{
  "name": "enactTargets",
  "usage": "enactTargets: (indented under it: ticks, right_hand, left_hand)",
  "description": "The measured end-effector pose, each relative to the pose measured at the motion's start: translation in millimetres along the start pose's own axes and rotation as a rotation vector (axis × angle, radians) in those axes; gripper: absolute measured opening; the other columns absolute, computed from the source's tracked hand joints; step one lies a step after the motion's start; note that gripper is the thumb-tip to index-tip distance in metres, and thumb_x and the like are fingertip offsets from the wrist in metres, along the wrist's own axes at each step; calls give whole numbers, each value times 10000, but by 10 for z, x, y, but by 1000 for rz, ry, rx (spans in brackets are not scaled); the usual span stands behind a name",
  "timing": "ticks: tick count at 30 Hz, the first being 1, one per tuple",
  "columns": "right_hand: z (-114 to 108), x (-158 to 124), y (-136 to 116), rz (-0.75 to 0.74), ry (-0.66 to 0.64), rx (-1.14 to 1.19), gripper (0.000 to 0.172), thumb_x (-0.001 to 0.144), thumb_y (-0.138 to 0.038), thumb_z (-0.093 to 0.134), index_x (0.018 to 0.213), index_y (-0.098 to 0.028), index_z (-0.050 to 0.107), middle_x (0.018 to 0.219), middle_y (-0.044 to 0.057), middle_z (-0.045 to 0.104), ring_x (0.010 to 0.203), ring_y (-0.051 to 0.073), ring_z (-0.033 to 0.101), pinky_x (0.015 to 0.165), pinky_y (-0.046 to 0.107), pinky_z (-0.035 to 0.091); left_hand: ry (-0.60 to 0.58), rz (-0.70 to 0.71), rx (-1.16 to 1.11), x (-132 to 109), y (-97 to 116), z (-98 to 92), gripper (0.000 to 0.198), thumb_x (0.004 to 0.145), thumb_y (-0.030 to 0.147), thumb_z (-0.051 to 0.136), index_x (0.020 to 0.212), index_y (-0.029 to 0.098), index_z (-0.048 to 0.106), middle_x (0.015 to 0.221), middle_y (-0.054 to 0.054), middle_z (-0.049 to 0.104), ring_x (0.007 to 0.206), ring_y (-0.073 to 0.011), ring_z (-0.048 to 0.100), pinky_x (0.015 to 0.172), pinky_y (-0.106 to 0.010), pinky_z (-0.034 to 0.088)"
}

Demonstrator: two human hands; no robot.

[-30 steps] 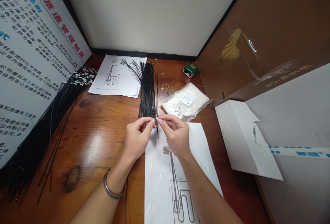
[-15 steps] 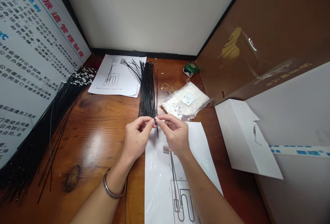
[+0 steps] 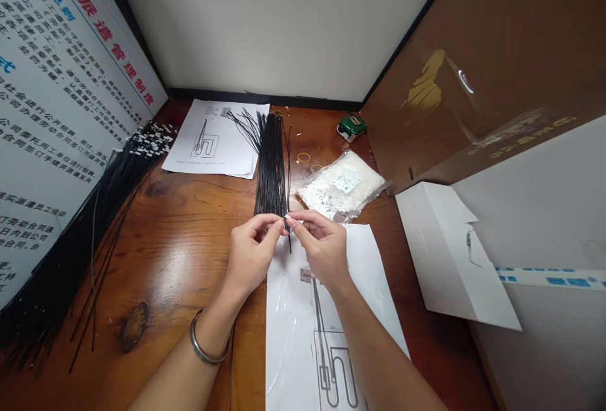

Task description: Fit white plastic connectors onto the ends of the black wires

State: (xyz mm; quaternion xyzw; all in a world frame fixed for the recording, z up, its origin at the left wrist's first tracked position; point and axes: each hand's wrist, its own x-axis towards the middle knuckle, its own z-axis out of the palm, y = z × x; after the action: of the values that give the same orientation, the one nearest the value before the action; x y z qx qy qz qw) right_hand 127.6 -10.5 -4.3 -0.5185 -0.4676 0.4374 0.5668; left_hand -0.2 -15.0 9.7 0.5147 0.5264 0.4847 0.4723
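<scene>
My left hand (image 3: 255, 245) pinches a thin black wire between thumb and forefinger, just below the bundle of black wires (image 3: 271, 165). Fingertip to fingertip with it, my right hand (image 3: 322, 244) pinches a tiny white connector (image 3: 287, 216) at the wire's end. How far the wire sits inside the connector is too small to tell. Under my right hand lies a printed drawing sheet (image 3: 293, 335). A clear bag of small white connectors (image 3: 343, 184) rests just beyond my right hand.
A second pile of black wires (image 3: 85, 221) with white ends leans along the left board. Drawing sheets (image 3: 213, 146) lie at the back left. A green tape measure (image 3: 351, 126) and yellow rubber bands (image 3: 303, 158) are at the back. A brown box (image 3: 473, 64) stands right.
</scene>
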Motion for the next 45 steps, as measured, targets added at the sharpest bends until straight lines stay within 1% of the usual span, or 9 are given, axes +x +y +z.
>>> enactTargets:
  ticks: [5,10,17,23,26,31,36,40,45]
  right_hand:
    - [1,4,-10,-13,-6,-10,102,737,-280,711,783,-190,731,747,37,716,573,133,598,509,264,482]
    - [-10,1,13,-25,-8,-28,91,746,-266,706,794,-194,733,774,43,717,596,140,611,530,272,497]
    - [-20,-10,59,-124,-37,-155,95,813,-265,654,823,-199,722,821,51,701,693,166,637,595,294,516]
    - [-12,-20,34,-169,-86,-221,95,846,-228,616,838,-198,705,805,43,698,662,155,636,572,285,496]
    - [-7,-20,16,-228,-97,-266,103,850,-204,604,818,-200,701,799,37,700,651,147,627,540,271,473]
    - [-19,-10,27,-369,-111,-331,114,857,-154,592,824,-202,691,797,29,702,642,135,613,512,255,452]
    - [-42,-5,87,-465,-125,-442,123,880,-144,565,871,-200,675,838,44,708,662,146,624,559,278,481]
    - [-40,-10,115,-481,-113,-473,112,887,-144,561,885,-187,664,854,55,707,701,156,643,601,288,498]
    - [-33,-13,104,-490,-120,-519,122,901,-152,538,877,-188,651,822,54,712,750,169,659,651,298,510]
  left_hand:
    - [-1,4,-7,5,-2,3,140,820,290,634,798,162,686,715,-33,717,674,-159,658,635,-249,500]
    - [-4,-4,-2,7,-6,0,141,822,291,630,807,163,684,727,-35,715,681,-158,651,635,-249,494]
    - [-20,-42,-27,6,-21,-6,143,821,288,626,820,152,671,744,-41,698,709,-156,634,654,-249,479]
    - [-32,-70,-52,19,-18,-7,142,812,281,619,813,146,661,767,-46,688,730,-160,624,654,-248,468]
    - [-43,-70,-13,19,-14,-20,156,818,289,607,800,142,659,765,-43,672,735,-159,610,655,-247,459]
    - [-64,-54,34,16,-32,-28,168,834,290,578,782,145,645,726,-23,639,687,-143,574,644,-245,444]
    - [-49,-23,63,14,-70,-19,165,842,290,573,797,150,646,746,-28,649,722,-156,598,663,-252,455]
    - [-35,1,83,9,-78,-24,163,842,286,577,807,146,655,762,-41,671,732,-166,617,673,-262,468]
    - [-9,17,104,10,-92,-27,150,836,270,590,815,148,675,784,-48,701,736,-169,636,686,-270,479]
